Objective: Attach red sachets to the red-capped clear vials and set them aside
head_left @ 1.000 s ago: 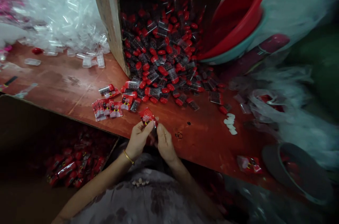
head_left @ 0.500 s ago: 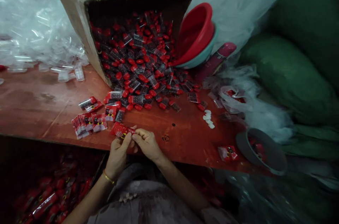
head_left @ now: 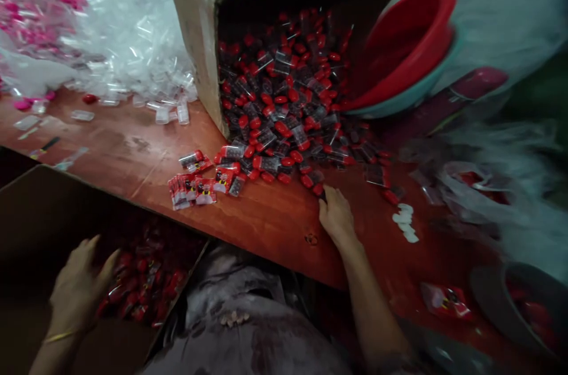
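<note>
My left hand [head_left: 77, 283] hangs over a cardboard box [head_left: 53, 197] below the table edge, its fingers spread and nothing in them. Beneath it in the box lie many red-capped containers in red wrapping [head_left: 142, 280]. On the table, my right hand [head_left: 338, 215] has its thumb and fingers closed at the end of a small clear container with a red cap and dark contents [head_left: 312, 178], at the front of a large pile [head_left: 284, 109]. That pile spills from a tipped carton [head_left: 197, 49]. Small red printed packets [head_left: 193, 190] lie to its left.
Clear empty containers [head_left: 137, 49] and pink pieces [head_left: 39, 14] are heaped at the left. Red [head_left: 412, 38] and teal basins lean beside the carton, near a dark pink bottle [head_left: 479, 84]. White discs [head_left: 404, 222], a red packet [head_left: 445, 301] and a grey bowl [head_left: 492, 292] are at the right.
Both hands were together on a red packet at the table edge. The left has moved down over the lower box, the right forward to the pile. The view has swung left.
</note>
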`<action>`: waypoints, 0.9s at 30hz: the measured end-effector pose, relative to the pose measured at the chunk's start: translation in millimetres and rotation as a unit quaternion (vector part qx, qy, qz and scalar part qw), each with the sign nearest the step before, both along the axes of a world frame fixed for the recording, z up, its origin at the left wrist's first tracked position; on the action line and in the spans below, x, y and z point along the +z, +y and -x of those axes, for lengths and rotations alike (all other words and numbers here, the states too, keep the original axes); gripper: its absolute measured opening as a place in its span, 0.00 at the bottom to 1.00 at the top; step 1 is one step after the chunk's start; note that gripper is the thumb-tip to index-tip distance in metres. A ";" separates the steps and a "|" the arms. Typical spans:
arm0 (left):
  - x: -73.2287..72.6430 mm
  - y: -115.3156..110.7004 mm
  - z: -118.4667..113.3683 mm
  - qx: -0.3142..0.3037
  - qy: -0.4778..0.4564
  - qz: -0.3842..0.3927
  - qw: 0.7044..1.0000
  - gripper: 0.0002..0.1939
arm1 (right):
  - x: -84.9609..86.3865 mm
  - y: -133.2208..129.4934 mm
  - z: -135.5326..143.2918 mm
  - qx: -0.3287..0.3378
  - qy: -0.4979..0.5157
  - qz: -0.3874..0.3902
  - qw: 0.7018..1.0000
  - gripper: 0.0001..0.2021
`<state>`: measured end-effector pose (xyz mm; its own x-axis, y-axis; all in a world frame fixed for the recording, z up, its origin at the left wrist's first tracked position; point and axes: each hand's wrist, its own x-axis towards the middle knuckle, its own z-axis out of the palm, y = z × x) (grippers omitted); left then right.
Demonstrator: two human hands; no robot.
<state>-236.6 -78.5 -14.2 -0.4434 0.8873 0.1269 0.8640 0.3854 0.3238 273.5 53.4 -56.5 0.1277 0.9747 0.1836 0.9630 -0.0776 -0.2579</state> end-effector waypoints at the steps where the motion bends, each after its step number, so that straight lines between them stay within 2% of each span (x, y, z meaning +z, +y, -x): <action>1: 0.5 9.1 -16.3 -0.018 -0.017 -0.028 0.999 0.24 | -2.2 -7.8 9.6 0.024 0.006 -0.008 1.000 0.21; 3: 2.6 39.3 -57.6 -0.121 -0.044 -0.079 0.988 0.19 | -3.9 -21.5 31.5 0.079 0.017 -0.021 0.996 0.21; 6: 6.2 99.2 -115.7 -0.215 -0.049 -0.118 0.968 0.19 | -4.3 -34.1 61.4 0.136 0.023 -0.048 0.989 0.22; 9: 8.7 151.8 -149.2 -0.206 -0.045 -0.091 0.973 0.22 | -5.2 -40.0 78.3 0.139 0.035 -0.085 0.986 0.22; 12: 8.3 181.3 -161.0 -0.200 -0.048 -0.044 0.978 0.20 | -4.5 -43.2 82.5 0.129 0.055 -0.117 0.983 0.19; 15: 6.1 188.7 -161.0 -0.207 -0.049 -0.029 0.977 0.15 | 2.2 -44.9 83.2 0.130 0.076 -0.155 0.976 0.16; 18: 7.9 185.5 -156.6 -0.192 -0.062 -0.078 0.976 0.11 | 15.2 -44.3 89.6 0.134 0.107 -0.193 0.966 0.13; 21: 16.6 178.6 -158.0 -0.178 -0.162 -0.138 0.961 0.09 | 29.6 -41.1 107.9 0.152 0.187 -0.194 0.951 0.12; 22: 20.4 175.1 -161.6 -0.177 -0.227 -0.152 0.946 0.09 | 33.6 -39.4 116.8 0.154 0.235 -0.177 0.943 0.12; 24: 27.6 165.2 -173.7 -0.183 -0.379 -0.159 0.893 0.10 | 39.9 -34.9 136.7 0.143 0.367 -0.119 0.911 0.15; 25: 30.6 158.7 -181.5 -0.185 -0.450 -0.153 0.860 0.11 | 42.0 -32.4 146.7 0.135 0.445 -0.079 0.882 0.16; 27: 34.6 143.8 -198.1 -0.190 -0.554 -0.138 0.799 0.12 | 44.5 -27.4 163.5 0.132 0.588 -0.008 0.798 0.17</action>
<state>-38.5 65.4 20.4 -0.1249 0.9905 0.0576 0.0267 -0.0547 0.9981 110.1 26.0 -12.0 0.0110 0.9948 0.1013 0.0376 0.1009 -0.9942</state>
